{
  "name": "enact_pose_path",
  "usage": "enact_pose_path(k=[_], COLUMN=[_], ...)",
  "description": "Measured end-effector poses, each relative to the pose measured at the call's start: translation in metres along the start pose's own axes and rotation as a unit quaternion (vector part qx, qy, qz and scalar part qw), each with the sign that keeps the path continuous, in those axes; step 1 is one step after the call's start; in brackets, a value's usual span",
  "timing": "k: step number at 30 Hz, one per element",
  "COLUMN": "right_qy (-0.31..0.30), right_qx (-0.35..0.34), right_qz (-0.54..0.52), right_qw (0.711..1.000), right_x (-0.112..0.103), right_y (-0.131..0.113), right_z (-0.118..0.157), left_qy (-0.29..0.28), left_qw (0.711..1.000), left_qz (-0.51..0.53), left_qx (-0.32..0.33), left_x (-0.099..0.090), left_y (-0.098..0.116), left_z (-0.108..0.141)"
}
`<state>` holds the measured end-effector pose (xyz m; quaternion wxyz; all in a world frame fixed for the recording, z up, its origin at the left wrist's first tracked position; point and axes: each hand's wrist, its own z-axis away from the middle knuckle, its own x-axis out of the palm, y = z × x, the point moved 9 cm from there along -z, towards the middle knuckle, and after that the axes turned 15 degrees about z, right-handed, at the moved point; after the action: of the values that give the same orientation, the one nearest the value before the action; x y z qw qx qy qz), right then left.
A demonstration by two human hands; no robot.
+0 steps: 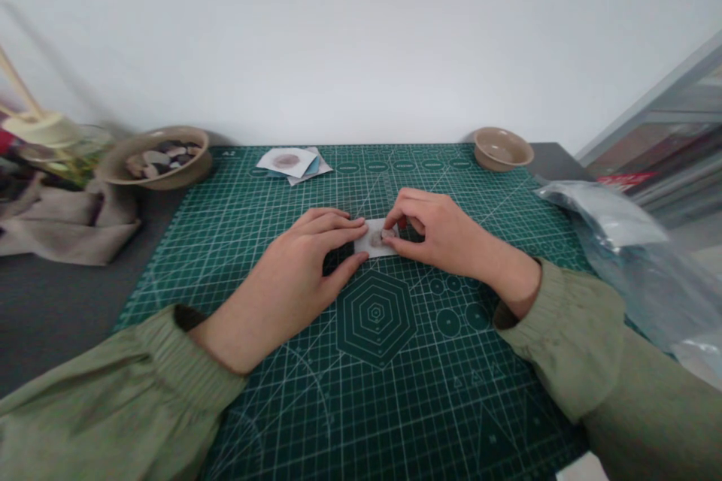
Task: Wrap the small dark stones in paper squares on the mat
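A small white sheet of sandpaper or card (362,243) with a greyish-brown patch in its middle lies on the green cutting mat (282,255). My left hand (298,263) rests at its left edge, fingers stretched out and the thumb spread apart, fingertips touching the sheet. Over the right part of the sheet, my right hand (437,229) is closed in a pinch. Between its thumb and index finger shows a small greyish pebble (386,234), partly covered by the fingertips and low against the sheet.
A tan bowl of pebbles (186,176) stands at the back left, beside beige cloth (62,218) and a reed diffuser (45,128). Printed cards (287,161) lie at the back of the mat. Another tan bowl (502,150) and a clear plastic bag (632,255) are on the right.
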<state>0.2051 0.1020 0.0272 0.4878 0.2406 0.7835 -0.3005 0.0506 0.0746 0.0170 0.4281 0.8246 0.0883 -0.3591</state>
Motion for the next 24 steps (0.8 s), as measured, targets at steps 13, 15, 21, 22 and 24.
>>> enact_pose_path(k=[13,15,21,22,24], right_qy=[-0.010,-0.020,-0.031,-0.030,-0.024], right_qx=[-0.016,-0.020,-0.023,-0.020,-0.014], right_qz=[-0.028,-0.030,-0.017,-0.008,0.008], right_qw=[0.999,0.999,0.999,0.999,1.000], right_x=[0.011,0.010,0.004,0.003,0.001], right_y=[-0.014,-0.016,-0.011,-0.009,-0.005], right_z=[-0.007,-0.003,0.002,0.002,0.001], left_qy=[0.002,0.001,-0.001,-0.002,-0.002], left_qw=[1.000,1.000,1.000,1.000,1.000], left_qz=[-0.011,-0.011,0.001,0.002,0.004], left_qx=[0.006,0.006,0.004,0.005,0.007], left_x=[0.001,0.001,0.000,0.000,-0.001], left_y=[-0.002,-0.001,0.000,0.000,0.001], left_z=[0.001,0.001,0.000,0.000,0.001])
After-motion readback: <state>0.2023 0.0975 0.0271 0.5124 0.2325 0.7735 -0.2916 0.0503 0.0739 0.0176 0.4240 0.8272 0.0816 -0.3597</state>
